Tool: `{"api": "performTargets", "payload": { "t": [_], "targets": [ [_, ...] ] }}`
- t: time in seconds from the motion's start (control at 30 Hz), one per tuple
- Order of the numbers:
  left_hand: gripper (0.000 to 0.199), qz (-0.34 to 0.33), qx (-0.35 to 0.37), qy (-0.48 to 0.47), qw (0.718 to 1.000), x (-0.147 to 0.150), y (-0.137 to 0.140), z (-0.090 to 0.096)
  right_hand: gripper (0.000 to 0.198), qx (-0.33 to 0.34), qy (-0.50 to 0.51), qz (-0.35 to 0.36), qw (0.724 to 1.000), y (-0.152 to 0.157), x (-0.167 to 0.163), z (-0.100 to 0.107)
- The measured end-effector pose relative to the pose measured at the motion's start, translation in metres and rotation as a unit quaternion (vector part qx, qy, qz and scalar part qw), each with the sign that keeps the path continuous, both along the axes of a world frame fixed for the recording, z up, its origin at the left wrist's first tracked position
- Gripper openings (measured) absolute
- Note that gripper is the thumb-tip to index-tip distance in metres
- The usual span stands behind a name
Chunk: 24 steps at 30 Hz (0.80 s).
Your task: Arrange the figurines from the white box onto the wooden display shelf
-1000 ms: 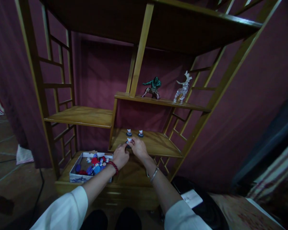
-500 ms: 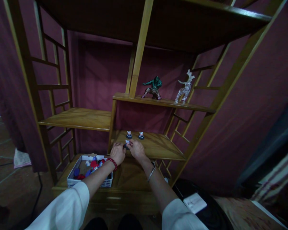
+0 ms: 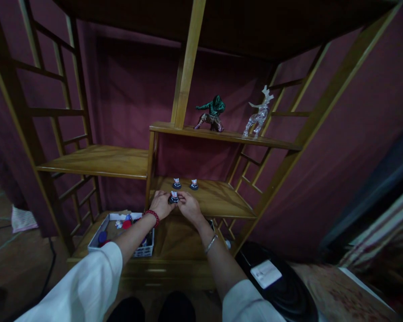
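A small white figurine on a dark round base (image 3: pixel 174 197) is between my two hands at the front of the lower right shelf (image 3: pixel 218 201). My left hand (image 3: pixel 161 204), with a red bead bracelet at the wrist, grips the base from the left. From the right, my right hand (image 3: pixel 188 205), wearing a silver bangle, pinches it with thumb and finger. Behind it on the shelf stand two like figurines, one at the left (image 3: pixel 177 183) and another at the right (image 3: pixel 194 184).
A white basket (image 3: pixel 147 250) of small red, blue and white pieces sits lower left. On the upper shelf stand a green-hooded crouching figure (image 3: pixel 215 114) and a clear deer figurine (image 3: pixel 258 114). At lower right, a white card-like object (image 3: pixel 266 273) lies on a black rounded surface.
My fingers have shifted around the figurine, whose front now shows more fully between them. The whole view has moved slightly; the two figurines behind stay in place.
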<state>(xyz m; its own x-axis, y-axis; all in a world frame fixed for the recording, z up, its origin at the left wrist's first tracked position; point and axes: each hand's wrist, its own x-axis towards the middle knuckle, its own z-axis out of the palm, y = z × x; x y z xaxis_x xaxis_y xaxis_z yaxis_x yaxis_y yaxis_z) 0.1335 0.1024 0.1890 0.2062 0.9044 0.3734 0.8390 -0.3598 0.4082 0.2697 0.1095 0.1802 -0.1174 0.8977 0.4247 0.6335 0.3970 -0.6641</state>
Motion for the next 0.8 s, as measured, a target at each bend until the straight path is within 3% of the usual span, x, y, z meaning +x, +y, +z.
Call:
{"api": "performTargets", "payload": {
  "t": [0.33,0.8],
  "targets": [
    [0.034,0.010,0.018,-0.001,1.000,0.000,0.003,-0.004,0.020,-0.001,0.013,-0.014,1.000,-0.003,-0.003,0.002],
    [0.037,0.058,0.002,0.026,0.998,0.006,0.009,0.001,0.031,0.017,0.034,-0.046,0.998,0.011,0.005,-0.009]
  ]
}}
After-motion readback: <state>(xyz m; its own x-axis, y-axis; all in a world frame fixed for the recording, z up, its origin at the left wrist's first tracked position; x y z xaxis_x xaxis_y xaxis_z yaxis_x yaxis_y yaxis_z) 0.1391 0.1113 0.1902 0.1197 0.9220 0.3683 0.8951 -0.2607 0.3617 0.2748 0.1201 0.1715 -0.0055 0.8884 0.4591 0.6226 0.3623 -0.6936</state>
